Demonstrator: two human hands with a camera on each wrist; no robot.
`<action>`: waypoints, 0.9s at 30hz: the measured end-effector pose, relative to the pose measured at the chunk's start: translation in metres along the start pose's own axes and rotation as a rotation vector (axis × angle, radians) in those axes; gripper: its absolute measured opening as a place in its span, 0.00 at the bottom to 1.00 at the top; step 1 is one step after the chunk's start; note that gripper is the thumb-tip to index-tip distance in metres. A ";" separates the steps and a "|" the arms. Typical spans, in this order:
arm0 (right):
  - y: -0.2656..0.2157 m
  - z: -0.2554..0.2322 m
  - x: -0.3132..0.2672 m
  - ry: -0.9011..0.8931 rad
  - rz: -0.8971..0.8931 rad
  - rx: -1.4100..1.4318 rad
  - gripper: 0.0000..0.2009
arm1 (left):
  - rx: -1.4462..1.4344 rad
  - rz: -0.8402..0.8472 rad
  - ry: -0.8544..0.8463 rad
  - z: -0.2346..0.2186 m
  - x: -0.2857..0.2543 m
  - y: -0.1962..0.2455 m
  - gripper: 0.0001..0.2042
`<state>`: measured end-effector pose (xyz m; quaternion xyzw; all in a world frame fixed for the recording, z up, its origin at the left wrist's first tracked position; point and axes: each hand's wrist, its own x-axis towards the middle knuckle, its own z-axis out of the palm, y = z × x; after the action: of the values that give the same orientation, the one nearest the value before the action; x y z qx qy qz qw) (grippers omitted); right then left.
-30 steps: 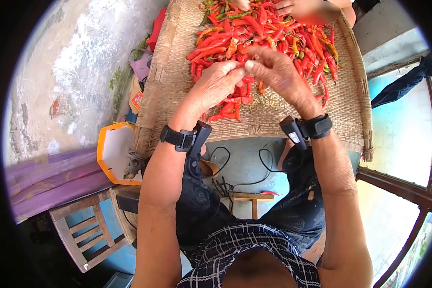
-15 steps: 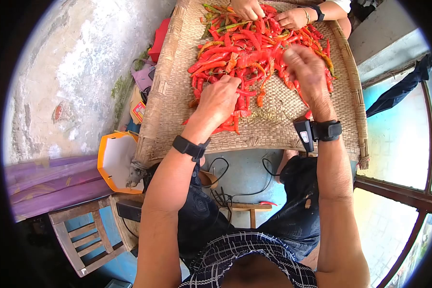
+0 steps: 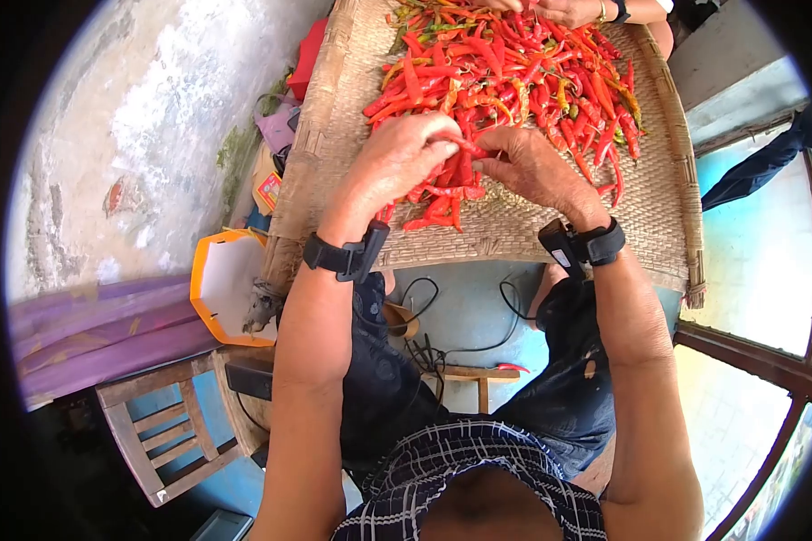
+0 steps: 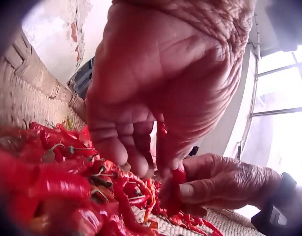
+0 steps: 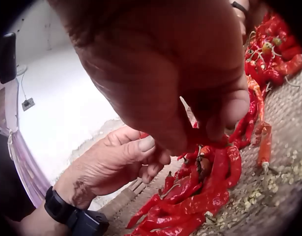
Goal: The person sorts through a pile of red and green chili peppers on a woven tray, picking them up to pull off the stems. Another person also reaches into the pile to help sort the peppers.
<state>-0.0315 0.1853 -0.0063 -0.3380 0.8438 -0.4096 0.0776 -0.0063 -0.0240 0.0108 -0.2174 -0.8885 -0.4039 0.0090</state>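
A red chili pepper (image 3: pixel 466 146) spans the gap between the two hands, over the near side of a chili heap (image 3: pixel 514 77). My left hand (image 3: pixel 395 167) pinches one end of it with thumb and fingers. At the other end, my right hand (image 3: pixel 543 173) grips it; in the left wrist view the right thumb lies against the red pepper flesh (image 4: pixel 177 189). Below the hands, a smaller group of red chilies (image 5: pixel 190 209) lies on the woven tray (image 3: pixel 595 239). Pale seeds (image 5: pixel 254 201) are scattered beside it.
Another person's hands (image 3: pixel 568 11) are at the far side of the heap. A yellow-edged box (image 3: pixel 235 288) and a wooden chair (image 3: pixel 167 433) stand at left, near the wall (image 3: pixel 153 135). Black cables (image 3: pixel 433 356) lie under the tray, and windows (image 3: pixel 749 261) are at right.
My right hand reached out over the heap at right, then came back in beside the left. A chili pepper is now held between both hands. The other person's hands shifted farther back.
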 end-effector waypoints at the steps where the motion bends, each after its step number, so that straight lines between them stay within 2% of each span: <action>1: -0.002 -0.004 0.002 -0.079 0.045 -0.048 0.09 | -0.087 -0.141 0.022 -0.007 -0.004 0.001 0.09; 2: -0.004 -0.010 0.002 -0.155 0.091 -0.096 0.08 | -0.083 -0.144 0.021 -0.015 -0.009 0.000 0.09; 4: -0.009 -0.022 0.000 -0.218 0.109 -0.081 0.08 | 0.179 -0.187 0.018 -0.029 -0.017 -0.005 0.10; 5: -0.007 -0.026 0.000 -0.202 0.185 -0.016 0.09 | 0.252 -0.261 -0.093 -0.034 -0.021 -0.007 0.12; 6: -0.003 -0.030 0.000 -0.185 0.262 0.049 0.11 | 0.252 -0.262 -0.094 -0.033 -0.023 -0.005 0.12; 8: 0.015 -0.040 0.006 -0.116 0.254 0.018 0.13 | 0.602 -0.330 -0.295 -0.028 -0.029 0.001 0.13; 10: 0.018 -0.045 0.012 0.453 0.211 0.699 0.17 | 0.633 -0.330 -0.297 -0.017 -0.029 0.002 0.14; 11: 0.018 -0.045 0.013 0.454 0.210 0.700 0.17 | 0.629 -0.311 -0.259 -0.012 -0.029 0.000 0.13; 13: 0.011 -0.044 0.016 0.700 0.136 0.661 0.18 | 0.616 -0.257 -0.222 -0.010 -0.027 -0.002 0.11; 14: 0.010 -0.042 0.014 0.704 0.139 0.662 0.18 | 0.616 -0.255 -0.226 -0.010 -0.025 -0.004 0.11; 16: 0.010 -0.035 0.007 0.275 0.163 0.305 0.17 | 0.363 -0.300 -0.200 -0.014 -0.018 0.002 0.10; 17: 0.009 -0.028 0.005 0.137 0.137 0.161 0.16 | 0.362 -0.296 -0.207 -0.013 -0.016 0.000 0.10; 19: -0.003 -0.011 0.001 0.072 0.042 0.106 0.15 | 0.103 -0.228 -0.119 -0.012 -0.015 -0.001 0.10; 21: -0.012 0.001 0.001 0.040 0.024 0.112 0.14 | 0.086 -0.219 -0.127 -0.013 -0.013 0.015 0.10; 23: -0.012 0.013 0.003 -0.035 0.141 0.444 0.13 | 0.071 -0.207 -0.136 -0.009 -0.010 0.022 0.11; 24: -0.016 0.014 0.003 -0.034 0.142 0.444 0.13 | 0.043 -0.211 -0.141 -0.006 -0.009 0.021 0.11; 26: -0.023 0.015 0.002 0.050 0.219 0.653 0.10 | 0.015 -0.216 -0.145 -0.001 -0.009 0.013 0.11; 27: -0.021 0.014 0.004 0.047 0.219 0.655 0.10 | -0.044 -0.161 -0.089 0.000 -0.008 0.009 0.13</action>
<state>-0.0176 0.1647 0.0011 -0.1929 0.7005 -0.6555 0.2058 0.0050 -0.0219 0.0161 -0.1631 -0.8936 -0.4126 -0.0675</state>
